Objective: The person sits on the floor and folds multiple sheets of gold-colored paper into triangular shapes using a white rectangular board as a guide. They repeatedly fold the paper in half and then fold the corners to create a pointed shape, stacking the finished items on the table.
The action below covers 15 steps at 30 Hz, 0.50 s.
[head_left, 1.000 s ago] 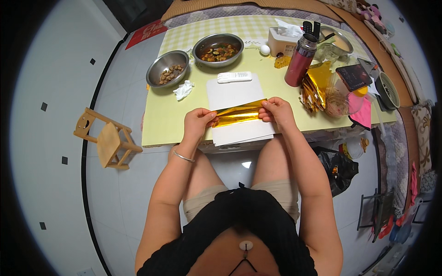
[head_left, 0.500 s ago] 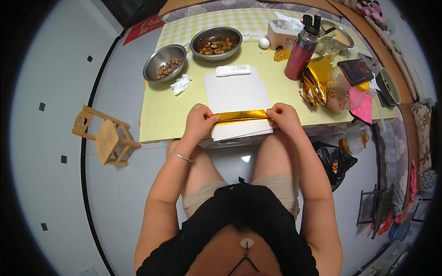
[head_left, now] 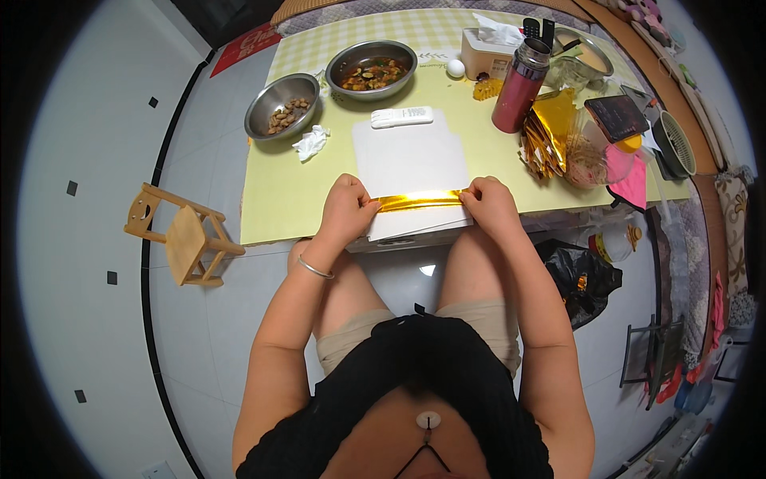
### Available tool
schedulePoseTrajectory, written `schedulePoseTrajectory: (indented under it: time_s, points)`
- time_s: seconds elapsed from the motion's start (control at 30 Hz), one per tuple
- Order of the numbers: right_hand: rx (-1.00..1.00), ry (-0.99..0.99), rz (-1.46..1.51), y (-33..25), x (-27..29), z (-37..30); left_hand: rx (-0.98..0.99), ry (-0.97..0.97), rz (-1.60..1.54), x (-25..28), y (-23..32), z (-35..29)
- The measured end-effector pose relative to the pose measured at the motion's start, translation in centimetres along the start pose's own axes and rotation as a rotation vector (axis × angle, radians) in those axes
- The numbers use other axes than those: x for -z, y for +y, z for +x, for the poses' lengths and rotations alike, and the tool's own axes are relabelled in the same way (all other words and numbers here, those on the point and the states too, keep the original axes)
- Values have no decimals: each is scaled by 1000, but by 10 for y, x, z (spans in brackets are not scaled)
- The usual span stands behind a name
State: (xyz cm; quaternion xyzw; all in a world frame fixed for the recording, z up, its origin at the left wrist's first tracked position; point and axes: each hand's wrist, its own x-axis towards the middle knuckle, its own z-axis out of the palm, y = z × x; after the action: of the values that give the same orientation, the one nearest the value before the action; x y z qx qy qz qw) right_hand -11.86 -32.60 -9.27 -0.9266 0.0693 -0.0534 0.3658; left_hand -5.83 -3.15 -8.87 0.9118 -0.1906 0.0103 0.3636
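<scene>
A narrow folded strip of gold foil paper [head_left: 420, 200] stretches between my hands at the table's near edge. My left hand [head_left: 348, 206] pinches its left end, and my right hand [head_left: 488, 205] pinches the right end. Beneath the strip lie white sheets [head_left: 411, 160], some of them jutting past the table edge. On the far part of the sheets rests a flat white plastic object [head_left: 401, 117], its kind unclear. To the right, a stack of folded gold foil pieces [head_left: 547, 134] leans beside a red thermos flask [head_left: 522, 86].
Two steel bowls with food, one of nuts [head_left: 282, 108] and one of soup-like pieces [head_left: 371, 70], stand at the far left. A crumpled tissue [head_left: 311, 143] lies nearby. A tissue box [head_left: 487, 54], a white egg-shaped object [head_left: 456, 68] and a phone [head_left: 617, 119] are rightward. A small wooden chair [head_left: 187, 235] stands left.
The gold strip looks narrower than before, and my hands still grip both ends. The whole view has shifted slightly.
</scene>
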Motion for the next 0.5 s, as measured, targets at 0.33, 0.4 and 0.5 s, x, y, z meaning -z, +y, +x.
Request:
schedulePoseTrajectory:
  time_s: [0.33, 0.4, 0.5]
  points:
    - [368, 284, -397, -25, -13, -12, -627, -103, 539, 2, 33, 4]
    - [637, 232, -468, -25, -25, -17, -613, -205, 645, 0, 34, 2]
    - [697, -32, -460, -20, -44, -34, -606, -189, 644, 2, 34, -2]
